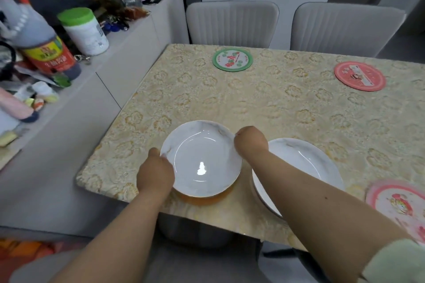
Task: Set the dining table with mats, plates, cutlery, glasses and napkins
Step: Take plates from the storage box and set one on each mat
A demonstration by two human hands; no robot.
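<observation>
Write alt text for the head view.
Both hands, left hand and right hand, grip a white plate by its rim over an orange mat at the table's near edge. More plates are stacked beside it; three round mats lie bare.

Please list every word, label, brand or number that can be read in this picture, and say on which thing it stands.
No text can be read with certainty.
Dark bottle: red and yellow label with characters, too blurred to read.
White canister: small print on its side, too small to read.
Green mat: red characters, blurred.
Far pink mat: print, unreadable.
Near pink mat: picture only, no legible words.
Plates: no text.
</observation>
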